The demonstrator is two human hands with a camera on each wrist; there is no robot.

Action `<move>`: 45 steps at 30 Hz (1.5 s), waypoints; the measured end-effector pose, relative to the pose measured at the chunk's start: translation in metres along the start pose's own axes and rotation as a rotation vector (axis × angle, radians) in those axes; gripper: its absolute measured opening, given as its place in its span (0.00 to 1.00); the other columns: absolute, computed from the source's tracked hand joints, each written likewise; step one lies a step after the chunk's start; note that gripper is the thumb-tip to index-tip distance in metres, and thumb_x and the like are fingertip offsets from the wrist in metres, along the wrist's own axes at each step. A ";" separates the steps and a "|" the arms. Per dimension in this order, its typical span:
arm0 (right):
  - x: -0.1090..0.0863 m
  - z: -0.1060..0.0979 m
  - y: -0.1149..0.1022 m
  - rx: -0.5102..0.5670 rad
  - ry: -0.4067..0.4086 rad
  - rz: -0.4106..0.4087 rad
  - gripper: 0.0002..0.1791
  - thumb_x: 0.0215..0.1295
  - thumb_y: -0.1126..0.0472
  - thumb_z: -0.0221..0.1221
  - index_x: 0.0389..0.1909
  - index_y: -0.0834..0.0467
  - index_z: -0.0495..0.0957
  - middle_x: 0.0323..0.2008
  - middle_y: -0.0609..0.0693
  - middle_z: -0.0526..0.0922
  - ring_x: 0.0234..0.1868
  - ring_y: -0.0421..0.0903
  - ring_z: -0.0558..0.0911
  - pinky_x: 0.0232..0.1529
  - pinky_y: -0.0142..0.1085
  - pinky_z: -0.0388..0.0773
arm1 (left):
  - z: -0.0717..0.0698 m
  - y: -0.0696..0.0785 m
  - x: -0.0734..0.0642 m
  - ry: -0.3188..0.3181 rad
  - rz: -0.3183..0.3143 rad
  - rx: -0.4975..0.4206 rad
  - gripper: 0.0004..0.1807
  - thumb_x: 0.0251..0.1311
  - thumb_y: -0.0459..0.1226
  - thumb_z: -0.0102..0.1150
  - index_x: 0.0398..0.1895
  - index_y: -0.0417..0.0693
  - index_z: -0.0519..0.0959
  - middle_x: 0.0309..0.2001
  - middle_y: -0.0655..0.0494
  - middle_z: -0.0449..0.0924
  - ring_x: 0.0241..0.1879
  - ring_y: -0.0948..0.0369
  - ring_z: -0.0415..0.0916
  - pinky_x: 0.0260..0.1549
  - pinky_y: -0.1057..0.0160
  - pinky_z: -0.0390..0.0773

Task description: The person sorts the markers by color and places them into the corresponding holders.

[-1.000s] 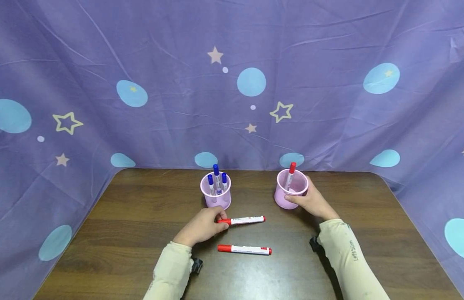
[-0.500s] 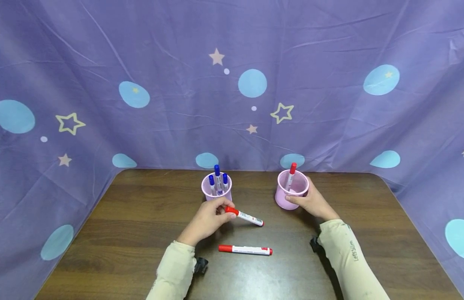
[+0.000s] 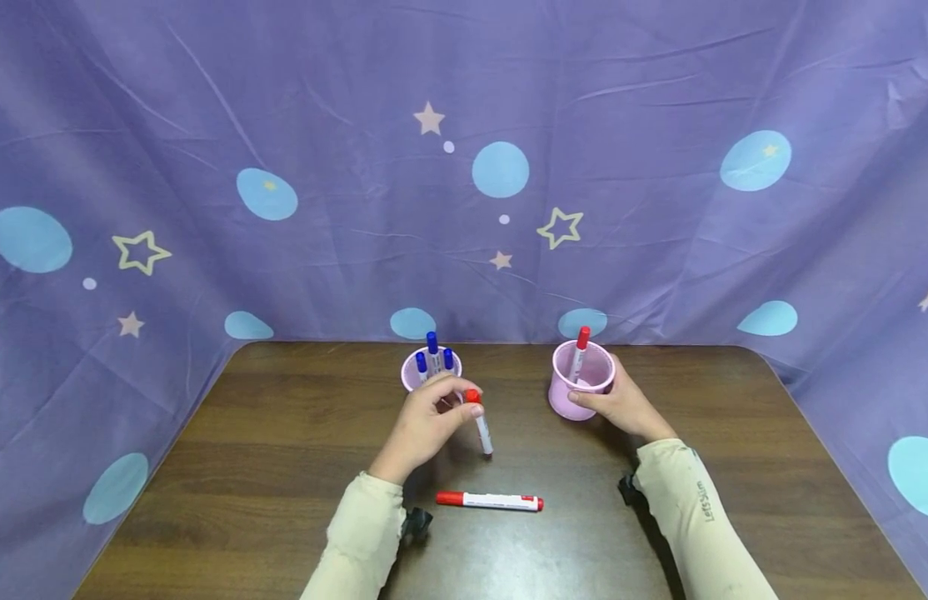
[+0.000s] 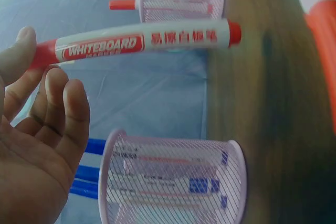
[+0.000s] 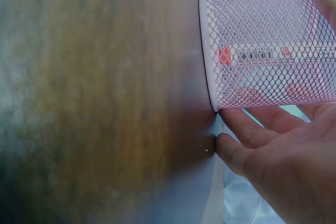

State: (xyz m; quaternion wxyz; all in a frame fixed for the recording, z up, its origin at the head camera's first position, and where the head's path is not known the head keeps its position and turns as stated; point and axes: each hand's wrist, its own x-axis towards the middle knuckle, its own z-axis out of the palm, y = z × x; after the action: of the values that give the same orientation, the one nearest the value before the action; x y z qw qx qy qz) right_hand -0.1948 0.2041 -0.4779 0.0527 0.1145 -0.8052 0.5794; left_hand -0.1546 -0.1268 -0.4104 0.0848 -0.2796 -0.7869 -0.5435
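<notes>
My left hand (image 3: 428,421) pinches a red whiteboard marker (image 4: 142,43) by its red cap, just in front of the left pen cup. The marker hangs cap up, slightly tilted, above the table. My right hand (image 3: 623,402) grips the right pink mesh pen cup (image 3: 563,398), thumb at the near side of the rim and fingers around its right side. One red-capped marker (image 3: 581,354) stands in that cup. Several blue-capped markers (image 4: 157,177) stand in the left pink mesh pen cup (image 4: 239,182), which my left hand partly covers in the head view.
Another red whiteboard marker (image 3: 490,500) lies flat on the brown wooden table (image 3: 246,467), nearer the front, its cap to the left. Behind the table hangs a purple curtain (image 3: 344,167) with stars and blue dots.
My left hand has lifted the red marker off the table and moved slightly right and away. The marker has swung from lying flat to nearly upright. My right hand keeps its place on the cup.
</notes>
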 end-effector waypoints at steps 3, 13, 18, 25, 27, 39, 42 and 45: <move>0.000 0.000 -0.002 -0.008 -0.007 0.007 0.48 0.54 0.69 0.73 0.72 0.68 0.56 0.60 0.69 0.71 0.60 0.64 0.72 0.61 0.45 0.70 | 0.002 0.003 0.004 0.000 0.006 -0.023 0.08 0.58 0.32 0.71 0.41 0.46 0.86 0.36 0.59 0.81 0.34 0.61 0.75 0.33 0.65 0.77; 0.001 -0.001 0.001 -0.012 -0.009 0.008 0.47 0.54 0.67 0.73 0.72 0.67 0.58 0.59 0.68 0.72 0.59 0.61 0.74 0.53 0.30 0.72 | 0.014 0.012 0.023 -0.005 -0.011 -0.032 0.11 0.58 0.35 0.72 0.44 0.45 0.86 0.32 0.60 0.82 0.29 0.62 0.74 0.28 0.66 0.74; 0.001 -0.002 0.004 -0.021 -0.006 0.012 0.47 0.54 0.66 0.74 0.71 0.67 0.58 0.58 0.67 0.72 0.59 0.61 0.74 0.55 0.31 0.71 | 0.022 0.017 0.037 0.017 -0.024 -0.029 0.11 0.57 0.35 0.73 0.43 0.45 0.85 0.28 0.58 0.79 0.27 0.61 0.73 0.27 0.67 0.72; -0.001 -0.003 0.006 -0.042 -0.001 0.021 0.47 0.55 0.64 0.74 0.71 0.67 0.58 0.58 0.67 0.73 0.59 0.61 0.74 0.56 0.33 0.71 | 0.032 0.031 0.060 0.047 -0.017 -0.059 0.09 0.59 0.35 0.71 0.43 0.46 0.85 0.31 0.57 0.83 0.29 0.61 0.75 0.30 0.64 0.75; -0.001 -0.004 0.005 -0.041 -0.001 0.022 0.47 0.54 0.64 0.74 0.71 0.67 0.58 0.58 0.67 0.73 0.59 0.61 0.74 0.56 0.34 0.71 | 0.035 0.037 0.067 0.058 -0.003 -0.059 0.10 0.60 0.35 0.71 0.43 0.44 0.84 0.33 0.56 0.83 0.29 0.61 0.76 0.30 0.64 0.76; 0.001 -0.002 0.003 -0.034 -0.001 0.020 0.48 0.54 0.64 0.75 0.72 0.65 0.59 0.59 0.65 0.72 0.60 0.60 0.74 0.62 0.51 0.68 | 0.059 0.052 0.103 0.180 0.063 -0.136 0.12 0.60 0.36 0.71 0.45 0.43 0.83 0.34 0.55 0.82 0.27 0.63 0.76 0.25 0.66 0.74; 0.002 0.000 0.002 -0.034 0.007 0.024 0.47 0.54 0.64 0.74 0.71 0.66 0.58 0.60 0.66 0.72 0.60 0.60 0.73 0.63 0.52 0.67 | 0.068 0.048 0.108 0.192 0.050 -0.148 0.12 0.61 0.37 0.70 0.46 0.42 0.82 0.32 0.53 0.81 0.26 0.65 0.74 0.23 0.67 0.73; 0.002 0.001 0.000 -0.032 0.013 0.024 0.47 0.53 0.65 0.74 0.71 0.67 0.58 0.60 0.67 0.72 0.60 0.61 0.73 0.63 0.53 0.67 | 0.077 0.041 0.110 0.194 0.014 -0.135 0.12 0.61 0.38 0.70 0.46 0.43 0.82 0.31 0.52 0.81 0.25 0.65 0.74 0.22 0.67 0.73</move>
State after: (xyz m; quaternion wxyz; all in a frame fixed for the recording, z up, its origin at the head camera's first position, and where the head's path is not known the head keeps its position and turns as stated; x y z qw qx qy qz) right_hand -0.1972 0.2032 -0.4781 0.0526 0.1003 -0.8153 0.5679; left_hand -0.2106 -0.0086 -0.3591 0.1452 -0.2366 -0.7347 -0.6190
